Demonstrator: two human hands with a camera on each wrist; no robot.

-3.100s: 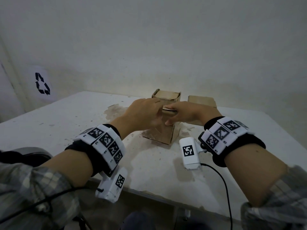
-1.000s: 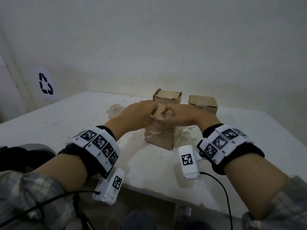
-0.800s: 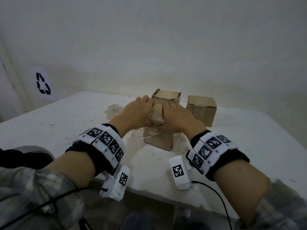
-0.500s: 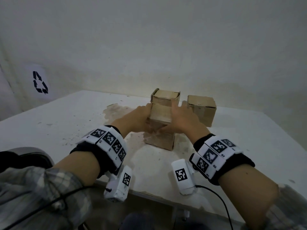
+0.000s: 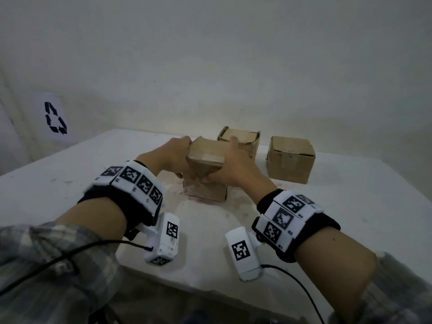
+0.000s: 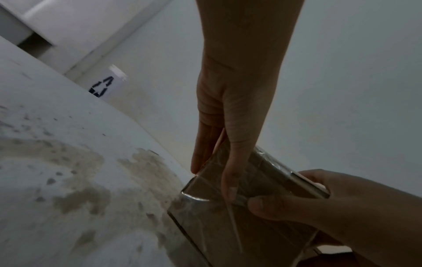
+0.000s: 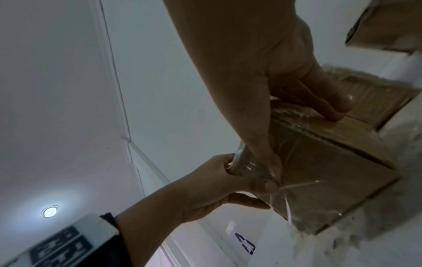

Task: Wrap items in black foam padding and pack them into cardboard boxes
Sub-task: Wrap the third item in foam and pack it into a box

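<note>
both hands close on the same small brown cardboard box (image 5: 205, 153), which is wrapped in glossy clear tape or film and held above the stained white worktop (image 5: 70, 183), tilted so that its top face shows in the head view. the left hand (image 5: 168, 157) curls round the box's left end, thumb on the near face and fingers (image 6: 200, 153) laid along the far side, as the left wrist view shows. the right hand (image 5: 233, 169) grips the right end, thumb pressed on the near face beside the left thumb, fingers (image 7: 328, 103) wrapped over the far edge. a grip from both ends like this probably serves to steady the box while it is turned or carried, or to press the loose film flat; strands of film trail off the near corner.

the box lies between the two palms, in touch with both. right under it, on the worktop, stands another taped cardboard box (image 5: 205, 192), and whether the held box rests on it or hangs just clear i cannot tell. behind stands an open-topped cardboard box (image 5: 243, 139), and to the right, a little apart, a closed cardboard box (image 5: 291, 160). no black foam is visible in any view, so the wrapping of this item seems done and the box likely sealed.
</note>
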